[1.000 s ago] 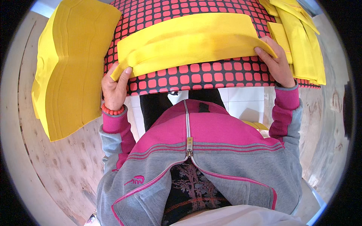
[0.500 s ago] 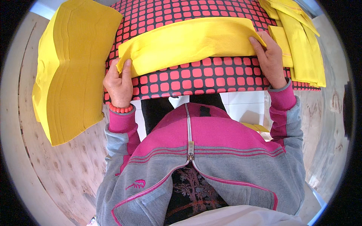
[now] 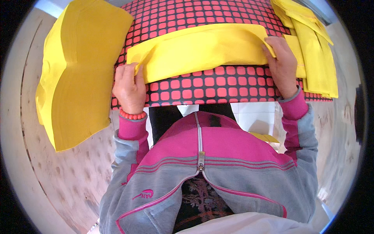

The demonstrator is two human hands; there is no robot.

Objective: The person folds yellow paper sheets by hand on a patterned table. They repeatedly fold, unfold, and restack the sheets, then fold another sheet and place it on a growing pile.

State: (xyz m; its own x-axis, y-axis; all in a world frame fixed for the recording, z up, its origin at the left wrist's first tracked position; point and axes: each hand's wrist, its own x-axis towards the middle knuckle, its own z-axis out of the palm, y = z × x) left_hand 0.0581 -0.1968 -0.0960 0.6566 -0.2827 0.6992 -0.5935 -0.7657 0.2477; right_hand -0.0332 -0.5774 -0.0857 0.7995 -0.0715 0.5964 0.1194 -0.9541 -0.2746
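Note:
A long strip of yellow cloth (image 3: 198, 48) lies across the table in front of me, its ends raised a little and creased. My left hand (image 3: 130, 86) pinches its left end between thumb and fingers; a red bead bracelet circles that wrist. At the opposite end, my right hand (image 3: 280, 64) grips the near corner, with the thumb on the inner side. Between the two hands the cloth looks fairly flat, with a soft bulge near each grip.
The table wears a red-and-black checked cover (image 3: 218, 82). A thick stack of yellow cloth (image 3: 87, 78) hangs over its left edge. Folded yellow pieces (image 3: 315, 54) are heaped at the right. Another yellow piece (image 3: 263, 137) shows below the table, beside my right forearm.
The view has shifted slightly, so everything sits a bit lower and farther right. Both hands keep hold of the cloth's ends; my left fingers have curled more over its edge.

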